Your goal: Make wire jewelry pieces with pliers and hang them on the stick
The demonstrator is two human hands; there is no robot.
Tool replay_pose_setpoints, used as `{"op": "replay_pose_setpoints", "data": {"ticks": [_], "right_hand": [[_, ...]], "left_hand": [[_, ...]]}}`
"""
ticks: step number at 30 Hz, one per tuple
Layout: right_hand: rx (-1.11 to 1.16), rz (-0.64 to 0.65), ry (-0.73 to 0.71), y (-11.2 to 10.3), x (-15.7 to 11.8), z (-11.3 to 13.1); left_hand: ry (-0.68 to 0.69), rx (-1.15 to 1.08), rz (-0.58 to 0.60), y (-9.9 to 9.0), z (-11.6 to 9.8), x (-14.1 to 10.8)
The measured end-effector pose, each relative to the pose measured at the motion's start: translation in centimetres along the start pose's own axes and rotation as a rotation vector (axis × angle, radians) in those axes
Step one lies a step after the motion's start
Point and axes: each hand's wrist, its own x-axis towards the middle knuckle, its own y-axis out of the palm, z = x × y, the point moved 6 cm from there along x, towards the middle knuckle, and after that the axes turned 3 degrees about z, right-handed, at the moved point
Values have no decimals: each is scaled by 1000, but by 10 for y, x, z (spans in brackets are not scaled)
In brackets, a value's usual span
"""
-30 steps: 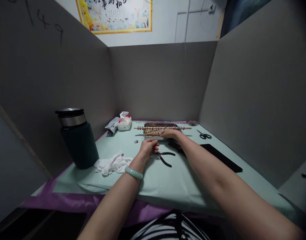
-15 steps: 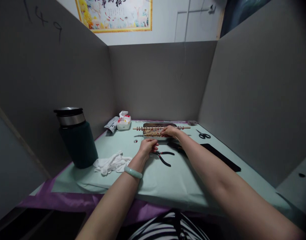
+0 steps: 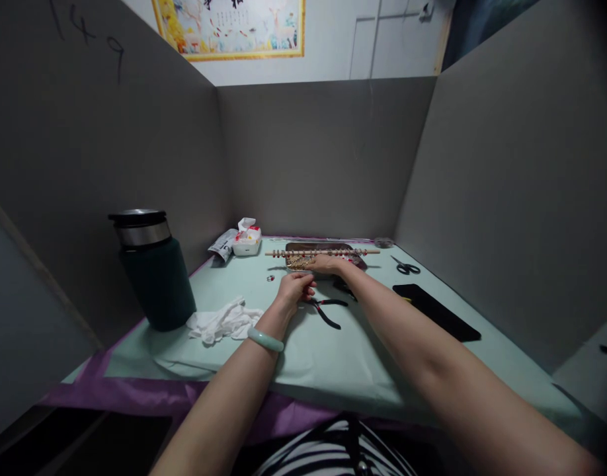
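Note:
My left hand [image 3: 297, 289], below a bangle, is closed in a pinch just in front of the tray. What its fingertips hold is too small to name; red specks show beside them. Next to it on the table lie pliers [image 3: 328, 311] with black handles. My right hand [image 3: 325, 264] reaches into a metal tray [image 3: 353, 246], its fingers pressed together among small gold-coloured pieces [image 3: 299, 262]; anything between them is hidden. Across the tray rests a thin wooden rod [image 3: 319, 252] strung with small red and silvery rings or charms. A small red-and-silver piece [image 3: 270, 278] lies left of the tray.
A dark green bottle [image 3: 157, 274] stands at the left, near a crumpled white cloth [image 3: 225, 322]. Behind are a tissue pack [image 3: 247, 239] and a grey packet [image 3: 223, 245]. Scissors [image 3: 406, 267] and a black flat pad [image 3: 436, 311] lie at the right. Grey partitions [image 3: 323, 158] enclose the table.
My right hand has moved a little left and lower, deeper among the gold-coloured pieces. My left hand keeps its pinch in nearly the same place. The view has shifted slightly.

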Motion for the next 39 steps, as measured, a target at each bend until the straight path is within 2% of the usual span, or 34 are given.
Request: {"op": "replay_pose_setpoints", "data": {"ticks": [5, 10, 12, 14, 17, 19, 25, 30, 32, 39], "right_hand": [[108, 56, -39, -3, -9, -7], [357, 169, -62, 1, -10, -14], [435, 176, -46, 3, -10, -15], [540, 103, -4, 2, -11, -17], [707, -91, 49, -3, -15, -19], [780, -174, 66, -4, -19, -19], [1029, -336, 111, -13, -32, -21], [1342, -440, 118, -18, -55, -18], [1468, -452, 138, -15, -65, -17], [1773, -483, 209, 12, -86, -20]], "left_hand": [[16, -9, 11, 0, -1, -1], [27, -2, 9, -2, 0, 1], [28, 5, 12, -2, 1, 2], [21, 13, -11, -3, 1, 2], [-4, 18, -90, -8, 2, 3], [-7, 12, -130, -11, 2, 4], [8, -25, -181, -18, 2, 10], [26, -52, -290, -28, -3, 11], [41, -57, -261, -27, -6, 10], [-7, 42, 57, -2, 0, 3]]}}
